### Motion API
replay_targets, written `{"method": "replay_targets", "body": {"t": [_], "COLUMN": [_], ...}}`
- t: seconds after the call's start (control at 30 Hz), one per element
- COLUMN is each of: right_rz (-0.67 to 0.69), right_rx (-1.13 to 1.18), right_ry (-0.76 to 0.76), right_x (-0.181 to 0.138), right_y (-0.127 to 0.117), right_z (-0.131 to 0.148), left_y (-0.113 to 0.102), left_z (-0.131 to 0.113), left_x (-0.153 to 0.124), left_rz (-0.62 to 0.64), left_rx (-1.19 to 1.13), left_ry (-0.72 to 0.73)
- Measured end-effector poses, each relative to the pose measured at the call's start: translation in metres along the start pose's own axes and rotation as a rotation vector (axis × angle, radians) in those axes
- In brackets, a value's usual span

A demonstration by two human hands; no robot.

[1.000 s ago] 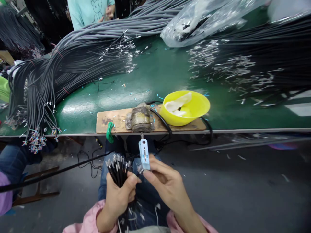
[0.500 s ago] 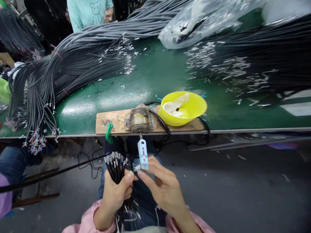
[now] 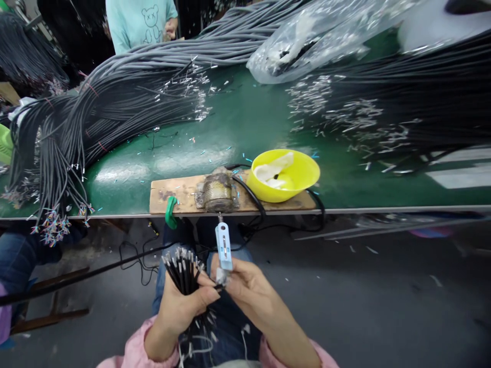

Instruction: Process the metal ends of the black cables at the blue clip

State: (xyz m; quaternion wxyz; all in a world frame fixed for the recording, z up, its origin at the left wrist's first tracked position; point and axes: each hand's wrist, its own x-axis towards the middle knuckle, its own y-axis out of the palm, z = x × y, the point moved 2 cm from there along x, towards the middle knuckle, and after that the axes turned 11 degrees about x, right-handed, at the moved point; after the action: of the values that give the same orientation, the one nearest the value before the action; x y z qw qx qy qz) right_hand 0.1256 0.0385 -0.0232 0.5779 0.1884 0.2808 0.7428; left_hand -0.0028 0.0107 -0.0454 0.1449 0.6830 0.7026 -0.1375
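Observation:
My left hand (image 3: 182, 306) is closed around a bundle of short black cables (image 3: 184, 273) with bare silvery ends pointing up. Its thumb and forefinger hold one cable apart from the bundle, toward the right. My right hand (image 3: 251, 289) pinches the silvery-white frayed end (image 3: 221, 276) of that single cable, just under a light blue clothespin-like clip (image 3: 223, 245). The clip hangs from the shaft of a small worn motor (image 3: 218, 191), and its lower tip meets my right fingers. Exactly how the cable end sits at the clip is hidden by the fingers.
The motor sits on a wooden board (image 3: 180, 194) with a green clamp (image 3: 171, 212) at the table edge. Beside it is a yellow bowl (image 3: 282, 191) holding white pieces. Grey cables (image 3: 126, 112), black cables (image 3: 433, 97) and a plastic bag (image 3: 291, 61) lie behind. A person (image 3: 141, 23) stands across.
My right fingers have closed in on the single cable's end below the clip. My left thumb has moved slightly down and right. The view has shifted a little.

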Motion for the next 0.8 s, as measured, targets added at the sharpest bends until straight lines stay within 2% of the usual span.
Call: {"method": "replay_targets", "body": {"t": [0.07, 0.13, 0.23, 0.3, 0.4, 0.53, 0.67, 0.8], "right_rz": [0.01, -0.049, -0.189, -0.228, -0.218, -0.233, -0.246, -0.189], "right_rx": [0.075, 0.04, 0.001, 0.016, 0.107, 0.347, 0.481, 0.488], "right_ry": [0.103, 0.128, 0.057, 0.024, 0.076, 0.124, 0.188, 0.225], "right_x": [0.003, 0.009, 0.023, 0.033, 0.042, 0.04, 0.034, 0.03], "right_y": [-0.003, -0.007, -0.008, -0.003, 0.008, 0.017, 0.012, 0.002], "right_z": [0.0, 0.003, 0.012, 0.018, 0.022, 0.017, 0.003, -0.008], "left_y": [0.002, 0.001, -0.002, -0.003, -0.002, 0.004, 0.012, 0.014], "left_z": [-0.012, -0.022, -0.031, -0.035, -0.039, -0.039, -0.036, -0.034], "left_x": [-0.005, -0.008, -0.011, -0.012, -0.011, -0.007, -0.004, -0.005], "left_rz": [-0.032, -0.074, -0.124, -0.135, -0.142, -0.149, -0.138, -0.125], "left_rx": [0.002, 0.017, 0.05, 0.064, 0.069, 0.065, 0.056, 0.063], "left_ry": [0.058, 0.103, 0.166, 0.214, 0.269, 0.287, 0.28, 0.25]}}
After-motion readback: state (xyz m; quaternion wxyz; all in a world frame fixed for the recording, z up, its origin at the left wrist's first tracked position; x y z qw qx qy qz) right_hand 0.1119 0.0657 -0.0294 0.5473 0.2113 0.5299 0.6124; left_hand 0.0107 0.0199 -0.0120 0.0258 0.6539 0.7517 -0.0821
